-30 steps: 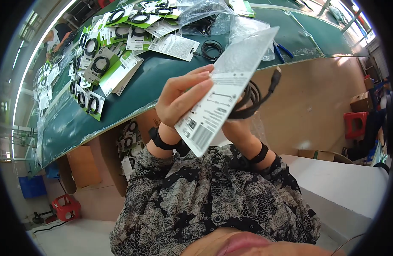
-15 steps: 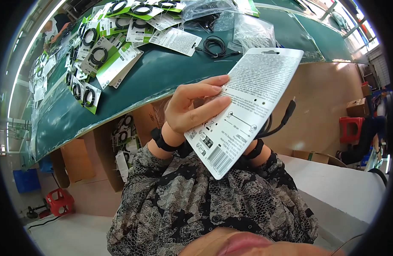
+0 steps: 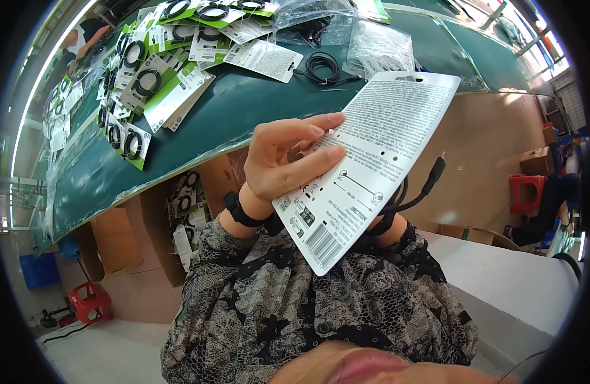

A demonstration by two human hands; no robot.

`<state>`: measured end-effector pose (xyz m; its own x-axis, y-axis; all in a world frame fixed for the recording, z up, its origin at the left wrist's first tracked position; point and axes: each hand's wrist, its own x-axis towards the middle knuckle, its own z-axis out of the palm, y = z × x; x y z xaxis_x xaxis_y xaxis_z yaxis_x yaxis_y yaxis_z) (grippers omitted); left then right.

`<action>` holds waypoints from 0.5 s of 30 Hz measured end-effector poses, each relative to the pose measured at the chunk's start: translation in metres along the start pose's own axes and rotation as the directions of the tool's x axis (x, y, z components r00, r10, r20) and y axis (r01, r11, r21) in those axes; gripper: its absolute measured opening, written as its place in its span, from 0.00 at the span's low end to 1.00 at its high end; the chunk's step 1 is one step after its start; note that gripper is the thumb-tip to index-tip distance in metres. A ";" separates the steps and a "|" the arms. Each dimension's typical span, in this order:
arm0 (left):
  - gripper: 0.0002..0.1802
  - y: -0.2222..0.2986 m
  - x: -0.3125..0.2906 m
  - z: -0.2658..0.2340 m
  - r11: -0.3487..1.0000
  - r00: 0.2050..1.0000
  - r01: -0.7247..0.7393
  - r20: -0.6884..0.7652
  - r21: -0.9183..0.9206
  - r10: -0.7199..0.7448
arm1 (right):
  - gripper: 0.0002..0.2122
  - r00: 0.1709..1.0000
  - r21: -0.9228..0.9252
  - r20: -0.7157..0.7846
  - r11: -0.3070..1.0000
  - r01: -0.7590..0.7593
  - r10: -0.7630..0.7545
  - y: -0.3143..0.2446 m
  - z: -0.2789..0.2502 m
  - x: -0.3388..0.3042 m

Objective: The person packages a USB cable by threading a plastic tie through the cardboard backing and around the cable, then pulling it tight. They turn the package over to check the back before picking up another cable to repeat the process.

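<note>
In front of my chest is a white cardboard backing card (image 3: 372,153), tilted, its printed back with a barcode and several small holes facing me. My left hand (image 3: 272,163) is closed at the card's left edge, index and middle fingers lying across its face. A small white stub (image 3: 331,132) shows by the index fingertip; I cannot make out what it is. Behind the card, a black cable (image 3: 429,182) sticks out on the right, its plug end up. My right hand is hidden behind the card; only the wrist with its black band (image 3: 386,223) shows.
Many carded black cables (image 3: 148,82) are heaped on the green table (image 3: 199,134). A loose coiled cable (image 3: 322,69) lies beyond the card, near a clear bag of white strips (image 3: 381,50). Red stools (image 3: 90,303) and cartons stand around. Another person (image 3: 84,41) is at far left.
The card has tipped slightly, its top edge moving right and its lower corner dropping a little. My left hand has shifted slightly left. The cable's free end has moved a little.
</note>
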<state>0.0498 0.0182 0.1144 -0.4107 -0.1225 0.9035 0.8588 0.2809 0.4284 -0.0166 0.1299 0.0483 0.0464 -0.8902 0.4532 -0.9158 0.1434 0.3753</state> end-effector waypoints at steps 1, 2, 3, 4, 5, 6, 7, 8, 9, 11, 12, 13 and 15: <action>0.18 0.000 0.000 -0.001 0.999 1.000 -0.021 0.023 0.038 0.021 | 0.23 0.949 -0.758 0.261 0.571 0.315 -0.178 -0.003 -0.001 0.000; 0.18 0.001 0.000 -0.001 0.999 1.000 -0.021 0.023 0.036 0.021 | 0.23 0.840 -0.803 0.539 -0.337 0.491 -0.061 -0.004 -0.001 -0.001; 0.18 0.002 0.000 -0.001 0.997 0.999 -0.042 0.035 0.067 0.040 | 0.23 0.839 -0.802 0.540 -0.338 0.492 -0.061 -0.005 0.000 -0.002; 0.18 0.004 0.000 0.000 0.993 0.997 -0.060 0.048 0.100 0.055 | 0.23 0.837 -0.713 0.548 -0.524 0.467 0.001 -0.007 0.001 -0.004; 0.18 0.006 0.000 0.000 0.988 0.996 -0.078 0.061 0.133 0.070 | 0.23 0.838 -0.587 0.542 -0.686 0.431 0.062 -0.008 0.003 -0.007; 0.18 0.006 0.001 0.000 0.988 0.996 -0.075 0.060 0.134 0.067 | 0.23 0.843 -0.431 0.525 -0.816 0.385 0.121 -0.010 0.005 -0.010; 0.18 0.005 0.001 0.000 0.987 0.996 -0.079 0.055 0.136 0.072 | 0.23 0.851 -0.252 0.496 -0.909 0.332 0.174 -0.011 0.007 -0.013; 0.19 0.005 0.001 0.000 0.987 0.996 -0.084 0.050 0.139 0.078 | 0.23 0.863 -0.058 0.456 -0.960 0.274 0.219 -0.013 0.009 -0.016; 0.19 0.003 0.001 0.000 0.986 0.995 -0.091 0.046 0.141 0.085 | 0.23 0.877 0.143 0.407 -0.966 0.215 0.255 -0.014 0.011 -0.017; 0.19 0.003 0.002 -0.001 0.983 0.994 -0.103 0.051 0.150 0.096 | 0.24 0.893 0.341 0.352 -0.927 0.157 0.281 -0.014 0.015 -0.019; 0.19 0.003 0.003 -0.002 0.980 0.993 -0.116 0.056 0.160 0.109 | 0.24 0.902 0.363 0.350 -0.924 0.118 0.252 -0.012 0.018 -0.018; 0.19 0.004 0.003 -0.001 0.977 0.991 -0.129 0.061 0.169 0.121 | 0.24 0.910 0.384 0.349 -0.920 0.079 0.224 -0.010 0.021 -0.017; 0.19 0.004 0.002 -0.001 0.981 0.993 -0.116 0.053 0.157 0.109 | 0.25 0.918 0.404 0.347 -0.914 0.037 0.190 -0.010 0.019 -0.013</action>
<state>0.0531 0.0181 0.1181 -0.3306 -0.0409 0.9429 0.8419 0.4387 0.3142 -0.0160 0.1320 0.0230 -0.2701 -0.9402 0.2075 0.6773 -0.3387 -0.6531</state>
